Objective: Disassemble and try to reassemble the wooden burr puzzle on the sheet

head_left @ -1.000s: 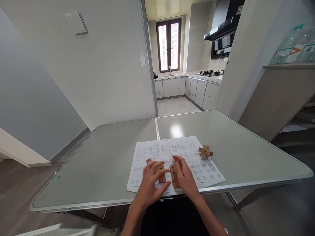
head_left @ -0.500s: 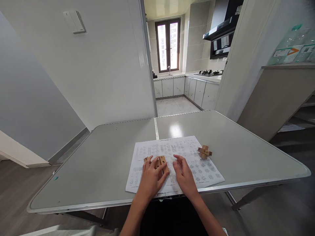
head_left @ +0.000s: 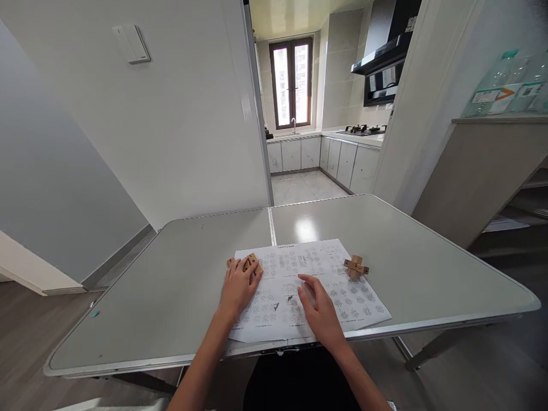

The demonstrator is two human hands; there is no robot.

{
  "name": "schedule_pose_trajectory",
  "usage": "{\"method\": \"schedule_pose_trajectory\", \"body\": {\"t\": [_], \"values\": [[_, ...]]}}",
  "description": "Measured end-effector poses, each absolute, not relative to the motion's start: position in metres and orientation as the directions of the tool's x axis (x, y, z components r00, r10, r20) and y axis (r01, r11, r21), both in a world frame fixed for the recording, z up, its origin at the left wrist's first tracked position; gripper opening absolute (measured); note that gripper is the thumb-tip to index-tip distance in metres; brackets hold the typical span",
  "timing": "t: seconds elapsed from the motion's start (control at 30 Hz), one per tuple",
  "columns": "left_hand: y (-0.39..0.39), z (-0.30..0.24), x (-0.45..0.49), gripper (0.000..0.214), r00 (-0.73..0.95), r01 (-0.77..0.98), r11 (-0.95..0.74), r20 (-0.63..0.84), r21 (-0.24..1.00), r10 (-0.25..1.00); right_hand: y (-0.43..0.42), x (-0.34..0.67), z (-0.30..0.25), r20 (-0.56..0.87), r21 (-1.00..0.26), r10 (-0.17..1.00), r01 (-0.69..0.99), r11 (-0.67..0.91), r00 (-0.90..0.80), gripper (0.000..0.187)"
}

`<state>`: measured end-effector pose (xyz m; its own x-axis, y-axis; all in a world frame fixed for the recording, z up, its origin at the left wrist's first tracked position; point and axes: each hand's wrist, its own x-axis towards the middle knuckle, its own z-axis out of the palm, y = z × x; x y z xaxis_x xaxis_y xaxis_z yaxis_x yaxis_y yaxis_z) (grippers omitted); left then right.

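My left hand (head_left: 238, 285) is at the left edge of a printed instruction sheet (head_left: 274, 297), its fingers curled over several small wooden puzzle pieces (head_left: 253, 261) marked with dark characters. Part of these pieces is hidden under the fingers. On the sheet's right half rests my right hand (head_left: 319, 308), fingers loosely bent and apart, with nothing in it. Beyond that hand, at the sheet's right edge, sits a cross-shaped assembly of wooden puzzle pieces (head_left: 355, 267).
The sheet lies near the front edge of a grey folding table (head_left: 171, 297) with a metal rim and a centre seam. A wall (head_left: 180, 114) borders the table's far left side. Plastic bottles (head_left: 496, 85) stand on a ledge at the right.
My left hand has slid the wooden pieces left and away from me, toward the sheet's left edge. More of the print shows. My right hand has barely moved.
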<state>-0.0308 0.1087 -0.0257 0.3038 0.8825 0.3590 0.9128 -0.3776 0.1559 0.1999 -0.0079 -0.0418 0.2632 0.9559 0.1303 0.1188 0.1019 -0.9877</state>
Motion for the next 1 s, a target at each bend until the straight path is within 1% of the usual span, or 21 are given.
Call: {"method": "schedule_pose_trajectory", "body": {"t": [0.23,0.37,0.43,0.5,0.63,0.73,0.8,0.93,1.0], "values": [[0.107,-0.036,-0.030,0.051,0.229,0.930,-0.322,0.406,0.177,0.885,-0.005,0.201,-0.048,0.157,-0.984,0.958,0.124,0.130,0.242,0.039],[0.107,-0.041,-0.032,0.062,0.215,0.930,-0.303,0.361,0.208,0.907,-0.001,0.210,-0.045,0.170,-0.985,0.965,0.031,0.167,0.198,0.037],[0.108,-0.043,-0.033,0.065,0.223,0.928,-0.308,0.348,0.212,0.911,0.001,0.222,-0.043,0.171,-0.984,0.966,-0.009,0.177,0.193,0.045],[0.109,-0.045,-0.034,0.066,0.235,0.922,-0.320,0.346,0.215,0.908,0.003,0.239,-0.042,0.159,-0.986,0.956,-0.004,0.165,0.246,0.056],[0.110,-0.048,-0.034,0.065,0.241,0.914,-0.332,0.348,0.234,0.906,0.008,0.277,-0.046,0.108,-0.993,0.928,0.076,0.087,0.356,0.076],[0.109,-0.048,-0.034,0.064,0.229,0.913,-0.324,0.349,0.246,0.909,0.013,0.294,-0.050,0.054,-0.993,0.922,0.118,0.009,0.383,0.082],[0.108,-0.046,-0.033,0.064,0.221,0.913,-0.319,0.347,0.256,0.911,0.015,0.297,-0.051,0.041,-0.988,0.918,0.150,-0.021,0.395,0.080],[0.104,-0.038,-0.031,0.062,0.224,0.910,-0.328,0.364,0.254,0.904,0.017,0.295,-0.053,0.083,-0.955,0.915,0.294,-0.040,0.395,0.058],[0.101,-0.033,-0.029,0.058,0.241,0.901,-0.357,0.399,0.248,0.885,0.016,0.293,-0.054,0.105,-0.944,0.914,0.329,-0.033,0.392,0.050]]}}
